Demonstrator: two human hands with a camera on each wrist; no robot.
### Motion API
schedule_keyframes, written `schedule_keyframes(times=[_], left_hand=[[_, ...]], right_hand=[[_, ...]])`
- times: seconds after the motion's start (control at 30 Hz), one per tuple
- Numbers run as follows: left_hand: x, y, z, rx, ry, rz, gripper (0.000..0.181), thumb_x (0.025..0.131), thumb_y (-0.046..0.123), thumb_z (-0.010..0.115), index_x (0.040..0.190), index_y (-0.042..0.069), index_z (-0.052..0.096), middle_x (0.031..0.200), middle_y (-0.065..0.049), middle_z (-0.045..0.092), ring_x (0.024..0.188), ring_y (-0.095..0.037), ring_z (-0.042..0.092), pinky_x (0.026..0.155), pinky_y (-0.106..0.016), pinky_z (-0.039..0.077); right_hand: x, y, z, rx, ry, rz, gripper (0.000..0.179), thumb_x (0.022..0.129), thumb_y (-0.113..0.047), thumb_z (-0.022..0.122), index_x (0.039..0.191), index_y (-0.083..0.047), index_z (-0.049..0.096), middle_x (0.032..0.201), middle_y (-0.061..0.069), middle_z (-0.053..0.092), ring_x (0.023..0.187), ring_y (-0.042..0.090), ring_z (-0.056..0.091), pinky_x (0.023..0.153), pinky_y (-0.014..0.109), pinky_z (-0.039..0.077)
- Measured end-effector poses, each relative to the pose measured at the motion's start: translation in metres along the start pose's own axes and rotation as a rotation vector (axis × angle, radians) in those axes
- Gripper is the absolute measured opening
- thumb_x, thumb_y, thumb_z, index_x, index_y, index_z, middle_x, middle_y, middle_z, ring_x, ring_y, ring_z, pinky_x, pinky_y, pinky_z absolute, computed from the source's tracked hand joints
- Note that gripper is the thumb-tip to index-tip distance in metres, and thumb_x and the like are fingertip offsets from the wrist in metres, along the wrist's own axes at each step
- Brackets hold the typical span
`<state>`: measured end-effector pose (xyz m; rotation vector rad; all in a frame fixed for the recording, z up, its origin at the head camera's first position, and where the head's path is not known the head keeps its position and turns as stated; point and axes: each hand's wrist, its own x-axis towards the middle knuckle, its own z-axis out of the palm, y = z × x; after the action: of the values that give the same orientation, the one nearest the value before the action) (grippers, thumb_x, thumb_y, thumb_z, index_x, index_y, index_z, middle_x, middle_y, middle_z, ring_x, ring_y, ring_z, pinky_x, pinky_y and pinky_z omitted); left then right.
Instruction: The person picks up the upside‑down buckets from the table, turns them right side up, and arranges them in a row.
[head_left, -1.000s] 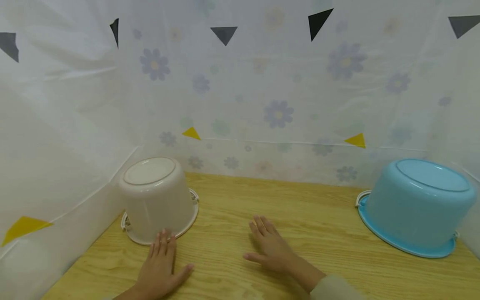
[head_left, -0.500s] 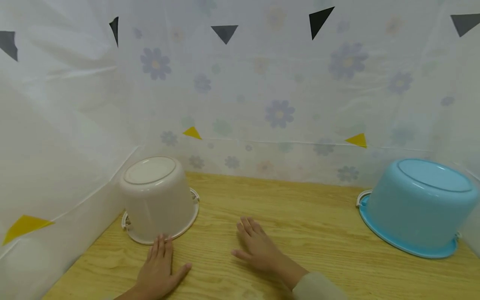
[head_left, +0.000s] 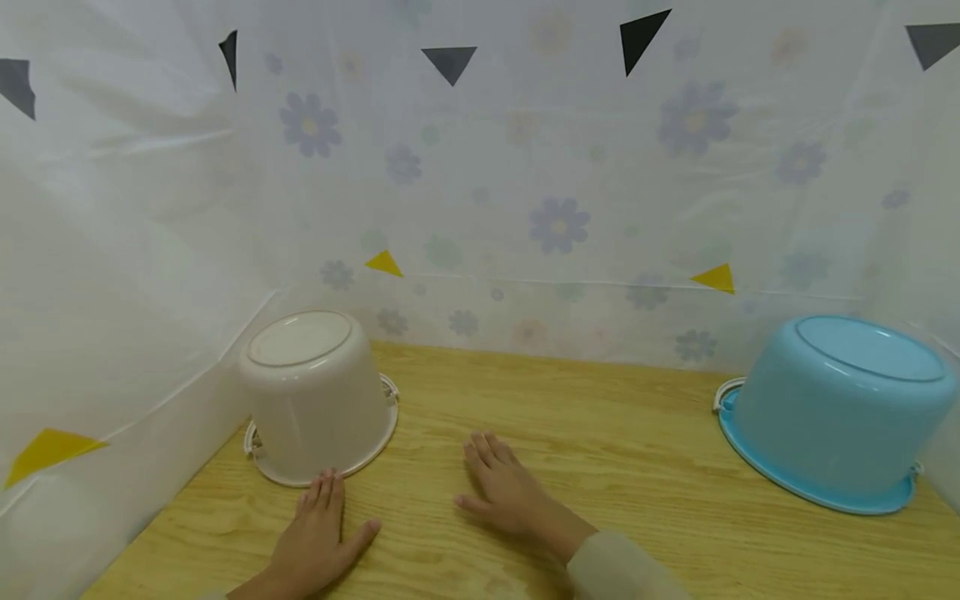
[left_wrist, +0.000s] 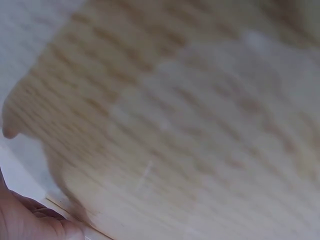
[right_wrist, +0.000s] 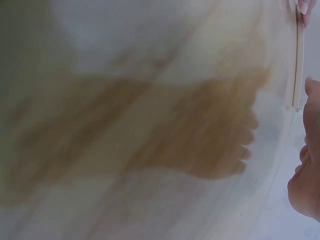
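In the head view, an off-white bucket (head_left: 318,408) stands upside down on the wood-grain tabletop (head_left: 570,408), at left. My left hand (head_left: 311,533) lies palm down in front of it, fingers straight and thumb spread. Its fingertips meet the bucket's near rim in view; whether they touch it I cannot tell. My right hand (head_left: 501,492) is palm down near the middle, fingers extended, holding nothing. The left wrist view catches part of the left hand (left_wrist: 27,220) at the table's surface. At the right wrist view's edge, the right hand (right_wrist: 306,170) appears over the glossy, reflecting top.
A light blue bucket (head_left: 847,417), also upside down, stands at the right with its handle at the rim. White flowered sheeting (head_left: 480,183) encloses the back and sides, with black and yellow triangles on it. Bare wood lies between the two buckets.
My right hand has moved left across the tabletop, toward the left hand. The left hand has drawn back slightly from the off-white bucket. Both buckets stay where they were.
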<state>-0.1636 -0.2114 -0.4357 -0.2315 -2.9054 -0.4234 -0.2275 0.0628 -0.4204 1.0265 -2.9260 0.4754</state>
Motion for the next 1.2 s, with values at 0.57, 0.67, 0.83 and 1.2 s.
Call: schedule_keyframes(times=[0.57, 0.67, 0.83, 1.2], left_hand=[[0.002, 0.001, 0.000, -0.066, -0.042, -0.031, 0.093, 0.086, 0.055, 0.054, 0.132, -0.022, 0.030, 0.140, -0.040, 0.025, 0.131, -0.053, 0.024, 0.104, -0.063, 0.026], [0.002, 0.002, -0.001, -0.058, -0.045, -0.032, 0.093, 0.087, 0.055, 0.053, 0.133, -0.022, 0.029, 0.141, -0.040, 0.025, 0.132, -0.052, 0.024, 0.104, -0.063, 0.026], [0.003, 0.003, 0.000, -0.060, -0.048, -0.027, 0.092, 0.087, 0.055, 0.053, 0.132, -0.022, 0.030, 0.140, -0.040, 0.025, 0.132, -0.053, 0.024, 0.103, -0.064, 0.027], [0.008, 0.009, 0.001, -0.082, -0.042, 0.004, 0.088, 0.088, 0.053, 0.053, 0.132, -0.021, 0.033, 0.140, -0.038, 0.028, 0.132, -0.051, 0.026, 0.107, -0.059, 0.027]], right_hand=[[0.024, -0.021, 0.004, -0.011, -0.030, -0.029, 0.069, 0.096, -0.041, 0.045, 0.145, 0.002, 0.023, 0.154, 0.019, 0.017, 0.143, 0.033, 0.016, 0.116, 0.046, 0.018], [0.027, -0.023, 0.004, -0.020, -0.036, -0.021, 0.069, 0.095, -0.041, 0.045, 0.145, 0.001, 0.023, 0.154, 0.018, 0.017, 0.143, 0.033, 0.016, 0.116, 0.046, 0.018], [0.031, -0.024, 0.007, -0.033, -0.045, -0.008, 0.069, 0.095, -0.042, 0.045, 0.146, 0.000, 0.023, 0.154, 0.017, 0.017, 0.143, 0.032, 0.015, 0.116, 0.046, 0.018], [0.029, -0.032, 0.002, -0.006, -0.087, 0.000, 0.069, 0.096, -0.043, 0.043, 0.146, -0.001, 0.021, 0.155, 0.016, 0.014, 0.144, 0.031, 0.012, 0.117, 0.046, 0.015]])
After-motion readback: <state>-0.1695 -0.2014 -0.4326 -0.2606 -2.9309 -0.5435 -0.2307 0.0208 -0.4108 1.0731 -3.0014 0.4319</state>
